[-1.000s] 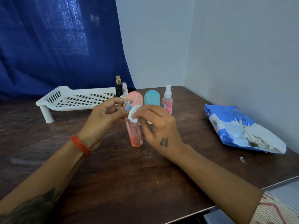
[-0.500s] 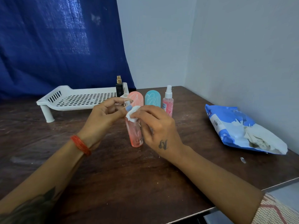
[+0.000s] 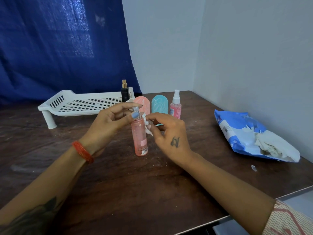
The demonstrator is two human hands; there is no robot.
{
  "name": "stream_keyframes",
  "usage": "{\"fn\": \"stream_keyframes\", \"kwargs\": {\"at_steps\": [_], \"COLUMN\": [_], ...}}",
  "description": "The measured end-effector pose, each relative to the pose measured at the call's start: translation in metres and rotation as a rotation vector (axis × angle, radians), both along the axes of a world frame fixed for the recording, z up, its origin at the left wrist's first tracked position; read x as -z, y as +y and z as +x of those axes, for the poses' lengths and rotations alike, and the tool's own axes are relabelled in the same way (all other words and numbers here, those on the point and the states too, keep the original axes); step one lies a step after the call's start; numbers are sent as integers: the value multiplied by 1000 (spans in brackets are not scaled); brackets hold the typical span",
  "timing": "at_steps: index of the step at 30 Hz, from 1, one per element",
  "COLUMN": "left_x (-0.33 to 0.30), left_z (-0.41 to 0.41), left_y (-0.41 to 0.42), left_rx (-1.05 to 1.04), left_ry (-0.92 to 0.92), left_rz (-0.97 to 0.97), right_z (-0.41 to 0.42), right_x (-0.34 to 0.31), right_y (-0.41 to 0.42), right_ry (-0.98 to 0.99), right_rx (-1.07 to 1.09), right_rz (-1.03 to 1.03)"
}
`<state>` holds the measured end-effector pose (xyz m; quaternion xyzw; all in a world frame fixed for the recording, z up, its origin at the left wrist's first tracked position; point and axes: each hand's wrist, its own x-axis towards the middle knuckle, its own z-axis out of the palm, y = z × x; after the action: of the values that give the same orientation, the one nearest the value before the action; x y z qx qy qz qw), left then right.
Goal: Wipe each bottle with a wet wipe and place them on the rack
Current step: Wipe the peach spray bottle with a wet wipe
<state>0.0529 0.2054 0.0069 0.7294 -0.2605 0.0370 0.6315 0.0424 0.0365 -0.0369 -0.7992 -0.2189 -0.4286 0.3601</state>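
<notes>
A tall pink spray bottle [image 3: 140,139] stands upright on the brown table [image 3: 118,184]. My left hand [image 3: 108,123] pinches its silver neck between thumb and fingers. My right hand [image 3: 166,133] pinches a small white wet wipe [image 3: 147,125] against the bottle's right shoulder. Behind them stand a pink arch-shaped bottle [image 3: 143,104], a teal arch-shaped bottle [image 3: 159,105] and a small pink spray bottle [image 3: 175,106]. A black bottle with a gold cap [image 3: 125,91] stands on the right end of the white perforated rack [image 3: 81,104].
An opened blue and white wet wipe packet [image 3: 250,136] lies at the right by the wall. A blue curtain [image 3: 59,48] hangs behind the rack. The table's front edge runs along the lower right. A tiny bit of debris [image 3: 253,167] lies near the packet.
My right hand has moved the wipe from the top of the bottle down to its right shoulder. The silver nozzle now shows. My left hand keeps its hold.
</notes>
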Motion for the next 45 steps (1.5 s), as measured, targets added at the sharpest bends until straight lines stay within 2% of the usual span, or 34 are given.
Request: {"fn": "stream_keyframes", "kwargs": {"at_steps": [5, 8, 14, 23, 27, 29, 34, 39, 41, 45], "left_x": [1, 1, 3, 1, 1, 1, 0, 0, -1, 0], "left_z": [1, 1, 3, 3, 2, 2, 2, 2, 2, 1], "left_y": [1, 1, 3, 2, 2, 3, 3, 3, 3, 4], "left_rx": [29, 37, 6, 18, 11, -3, 11, 10, 13, 15], "left_ry": [9, 8, 4, -11, -22, -33, -27, -53, -49, -54], "left_rz": [2, -14, -2, 3, -15, -12, -3, 36, 42, 45], "right_z": [-4, -8, -11, -7, -10, -11, -9, -7, -7, -10], "right_x": [-1, -3, -3, -4, -4, -3, -5, -6, -6, -7], "right_y": [3, 3, 5, 6, 7, 8, 9, 7, 6, 6], "right_ry": [91, 9, -163, 33, -178, -220, -101, 179, 224, -50], "right_rx": [-76, -93, -68, -44, -9, -8, -69, -115, -89, -33], "right_rz": [80, 118, -42, 70, -49, -111, -17, 123, 164, 125]}}
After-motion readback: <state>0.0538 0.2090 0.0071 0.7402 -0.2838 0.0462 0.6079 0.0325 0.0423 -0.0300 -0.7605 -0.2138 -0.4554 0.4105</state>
